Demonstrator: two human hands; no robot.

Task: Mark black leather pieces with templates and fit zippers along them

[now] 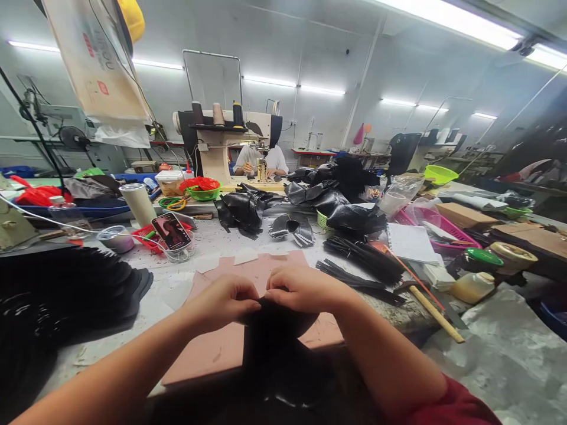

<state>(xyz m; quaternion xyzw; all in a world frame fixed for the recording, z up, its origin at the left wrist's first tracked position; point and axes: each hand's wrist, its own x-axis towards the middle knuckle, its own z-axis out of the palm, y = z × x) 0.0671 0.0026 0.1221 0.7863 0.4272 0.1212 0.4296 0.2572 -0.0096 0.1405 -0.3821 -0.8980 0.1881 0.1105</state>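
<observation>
I saw a person bent over a pink sheet (208, 354) on the bench (261, 243), both bare hands working close together above it. The left hand (224, 301) had its thumb and fingers pinched on the top edge of a black leather-like piece (279, 333), and the right hand (296, 289) gripped the same edge just beside it, fingers curled. The piece hung from that pinch, over the middle of the pink sheet and past its near edge.

Left of the sheet lay a thick stack of black cut pieces (97, 289); past its far left corner a smartphone (172, 231) leaned with its screen lit. To the sheet's right were a bundle of black strips (363, 258) and a wooden-handled hammer (436, 313). Well beyond the sheet stood a sewing machine (221, 147) with thread cones on top, and behind it sat a co-worker in a white shirt (278, 158).
</observation>
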